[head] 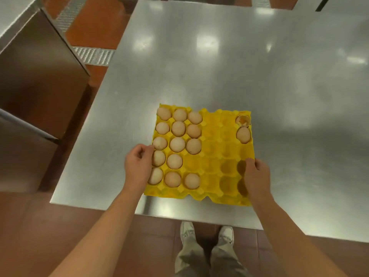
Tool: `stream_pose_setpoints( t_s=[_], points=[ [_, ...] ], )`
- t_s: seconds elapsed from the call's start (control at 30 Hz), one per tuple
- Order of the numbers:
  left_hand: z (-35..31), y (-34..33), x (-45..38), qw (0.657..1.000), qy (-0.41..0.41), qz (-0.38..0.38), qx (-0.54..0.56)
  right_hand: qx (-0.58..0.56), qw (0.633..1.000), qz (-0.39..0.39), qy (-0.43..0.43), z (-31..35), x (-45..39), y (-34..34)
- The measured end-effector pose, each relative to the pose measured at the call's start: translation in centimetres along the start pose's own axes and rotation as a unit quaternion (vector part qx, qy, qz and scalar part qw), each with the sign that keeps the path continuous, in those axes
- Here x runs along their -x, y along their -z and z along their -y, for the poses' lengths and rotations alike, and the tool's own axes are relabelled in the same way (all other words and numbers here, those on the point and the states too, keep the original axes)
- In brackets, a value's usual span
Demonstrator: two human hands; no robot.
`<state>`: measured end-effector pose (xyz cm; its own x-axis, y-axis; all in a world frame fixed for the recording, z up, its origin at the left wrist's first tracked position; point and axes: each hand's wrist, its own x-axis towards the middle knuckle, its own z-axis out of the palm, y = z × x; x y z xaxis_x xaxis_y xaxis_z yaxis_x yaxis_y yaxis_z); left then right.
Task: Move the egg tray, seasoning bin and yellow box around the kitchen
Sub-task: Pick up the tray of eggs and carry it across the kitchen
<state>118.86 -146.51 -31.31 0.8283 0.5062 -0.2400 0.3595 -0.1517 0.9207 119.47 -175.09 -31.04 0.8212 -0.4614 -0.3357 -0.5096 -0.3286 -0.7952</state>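
A yellow egg tray (219, 152) lies flat on the steel table (219, 66), near its front edge. Several brown eggs (177, 144) fill its left columns. One whole egg (243, 135) and a broken shell (243, 120) sit at the far right corner. My left hand (137, 166) is at the tray's left edge, fingers curled around it beside the eggs. My right hand (257, 176) grips the right edge, fingers curled over the rim. No seasoning bin or yellow box is in view.
A steel cabinet (36, 76) stands to the left, across a gap of red-brown tiled floor (95, 23). The table's left corner is near my left forearm. My feet (207, 234) stand at the table's front edge.
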Motion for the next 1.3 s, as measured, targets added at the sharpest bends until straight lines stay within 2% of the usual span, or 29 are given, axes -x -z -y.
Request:
stream_pose_setpoints(
  t_s=[0.33, 0.63, 1.03, 1.17, 1.3],
  points=[
    [2.6, -0.5, -2.0, 0.997, 0.012, -0.036, -0.065, 0.044, 0.999, 0.008, -0.003, -0.4, -1.9, -3.0],
    [3.7, -0.6, -2.3, 0.996, 0.018, -0.031, -0.083, 0.04, 0.999, 0.019, -0.007, -1.3, -1.9, -3.9],
    [4.0, -1.0, -2.1, 0.991, 0.005, -0.028, -0.132, 0.103, 0.995, 0.016, -0.001, -2.2, -2.3, -4.1],
    [4.0, -1.0, -1.8, 0.987, 0.026, -0.037, -0.152, 0.111, 0.993, 0.032, -0.015, -2.0, -2.1, -3.9],
    [3.3, -1.1, -1.1, 0.989, 0.064, -0.044, -0.125, 0.078, 0.995, 0.051, -0.028, -1.6, -1.9, -3.8]
  ],
)
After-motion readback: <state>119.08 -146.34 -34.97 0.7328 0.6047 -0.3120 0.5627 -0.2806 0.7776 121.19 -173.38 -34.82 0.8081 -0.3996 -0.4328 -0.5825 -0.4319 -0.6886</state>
